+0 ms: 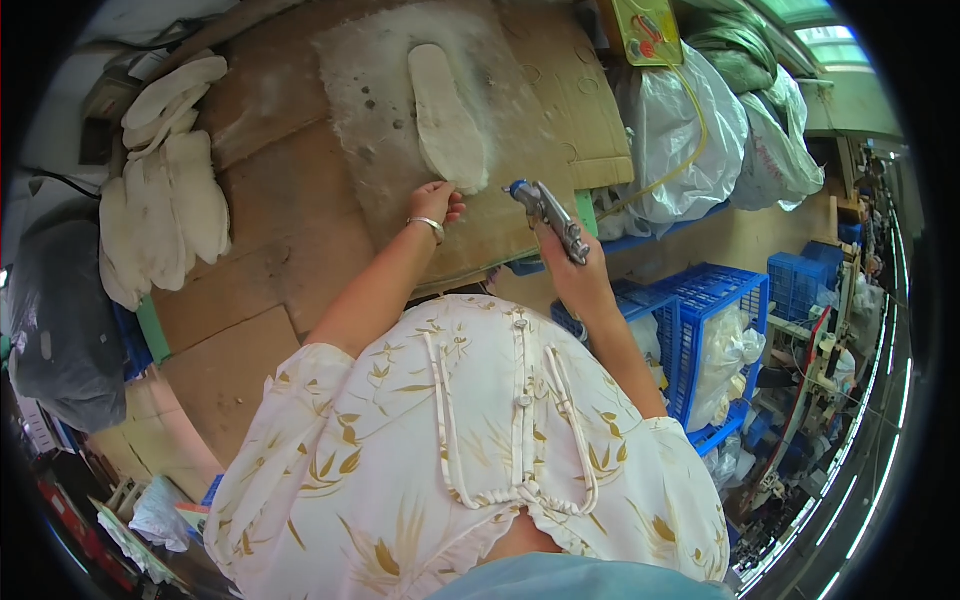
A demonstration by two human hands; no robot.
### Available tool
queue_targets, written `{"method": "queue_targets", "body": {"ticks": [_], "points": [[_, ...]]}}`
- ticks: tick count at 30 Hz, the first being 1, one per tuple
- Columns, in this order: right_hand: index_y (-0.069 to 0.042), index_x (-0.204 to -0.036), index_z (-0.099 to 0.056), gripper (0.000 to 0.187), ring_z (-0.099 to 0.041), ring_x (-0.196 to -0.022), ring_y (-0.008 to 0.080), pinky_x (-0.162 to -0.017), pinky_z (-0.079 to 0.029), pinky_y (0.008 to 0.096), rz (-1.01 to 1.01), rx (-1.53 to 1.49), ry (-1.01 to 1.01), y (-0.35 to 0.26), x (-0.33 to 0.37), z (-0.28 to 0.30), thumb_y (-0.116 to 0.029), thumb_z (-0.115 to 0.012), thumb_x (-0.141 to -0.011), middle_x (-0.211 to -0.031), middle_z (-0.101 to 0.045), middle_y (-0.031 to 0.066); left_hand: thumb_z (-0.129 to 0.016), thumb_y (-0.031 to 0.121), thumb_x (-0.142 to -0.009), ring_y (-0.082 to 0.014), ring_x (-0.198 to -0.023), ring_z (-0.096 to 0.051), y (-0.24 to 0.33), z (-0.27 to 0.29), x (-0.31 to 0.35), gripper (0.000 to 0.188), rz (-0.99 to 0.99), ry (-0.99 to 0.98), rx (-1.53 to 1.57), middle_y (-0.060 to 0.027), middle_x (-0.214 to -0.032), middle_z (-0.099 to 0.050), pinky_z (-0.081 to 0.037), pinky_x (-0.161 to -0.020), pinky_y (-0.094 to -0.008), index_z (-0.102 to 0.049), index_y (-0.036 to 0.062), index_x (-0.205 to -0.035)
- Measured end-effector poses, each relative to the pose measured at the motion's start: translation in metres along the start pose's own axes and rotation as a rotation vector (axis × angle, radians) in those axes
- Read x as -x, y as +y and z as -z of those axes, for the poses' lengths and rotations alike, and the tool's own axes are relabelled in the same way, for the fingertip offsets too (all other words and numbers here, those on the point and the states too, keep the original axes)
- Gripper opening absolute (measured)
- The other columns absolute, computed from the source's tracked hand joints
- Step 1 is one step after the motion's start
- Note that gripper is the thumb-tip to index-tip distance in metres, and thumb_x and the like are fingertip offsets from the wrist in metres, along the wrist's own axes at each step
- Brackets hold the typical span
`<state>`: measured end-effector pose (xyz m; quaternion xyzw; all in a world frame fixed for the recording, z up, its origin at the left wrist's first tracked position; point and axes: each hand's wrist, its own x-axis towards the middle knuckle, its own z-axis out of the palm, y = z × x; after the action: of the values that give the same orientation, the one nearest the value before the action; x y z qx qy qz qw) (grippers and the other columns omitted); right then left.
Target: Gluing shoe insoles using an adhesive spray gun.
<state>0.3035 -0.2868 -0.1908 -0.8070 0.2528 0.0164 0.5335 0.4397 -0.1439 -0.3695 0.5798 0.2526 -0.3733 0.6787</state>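
Observation:
A cream-coloured insole (445, 120) lies lengthwise on a whitened sheet of cardboard (365, 120) on the table. My left hand (437, 204), with a bracelet at its wrist, is at the insole's near end. Its fingers are curled, and the thumb and forefinger appear to pinch the edge. My right hand (580, 265) is wrapped around the handle of a metal spray gun (552, 218) with a blue front end. The gun's nozzle points leftward, a short way right of the insole.
Several more insoles (180, 195) are piled at the table's left side. Beyond the right edge are plastic bags (690, 140), a yellow hose (690, 130) and a yellowish container (645, 30). Blue crates (700, 300) stand lower right; a dark wrapped bundle (65, 310) sits far left.

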Motion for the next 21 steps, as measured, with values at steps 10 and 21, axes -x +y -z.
{"method": "queue_targets", "body": {"ticks": [10, 21], "points": [[-0.002, -0.079, -0.052, 0.025, -0.040, -0.056, 0.0127, -0.052, -0.037, 0.0277, 0.011, 0.017, -0.063, 0.003, -0.002, -0.007, -0.025, -0.059, -0.082, -0.060, -0.047, 0.0057, -0.057, 0.020, -0.081, -0.0119, -0.056, -0.059, -0.001, 0.001, -0.003, 0.017, -0.009, -0.004, -0.056, -0.0032, -0.074, -0.060, -0.045, -0.043, -0.0207, -0.056, 0.0071, -0.092], [-0.001, -0.078, -0.052, 0.024, -0.042, -0.055, 0.0161, -0.053, -0.039, 0.0284, -0.024, 0.136, -0.033, 0.007, -0.005, 0.002, -0.024, -0.059, -0.081, -0.061, -0.051, 0.0096, -0.056, 0.018, -0.081, -0.0127, -0.053, -0.059, -0.002, 0.001, -0.001, 0.019, -0.017, 0.023, -0.036, -0.0059, -0.074, -0.062, -0.045, -0.041, -0.0216, -0.058, 0.0032, -0.093]]}}
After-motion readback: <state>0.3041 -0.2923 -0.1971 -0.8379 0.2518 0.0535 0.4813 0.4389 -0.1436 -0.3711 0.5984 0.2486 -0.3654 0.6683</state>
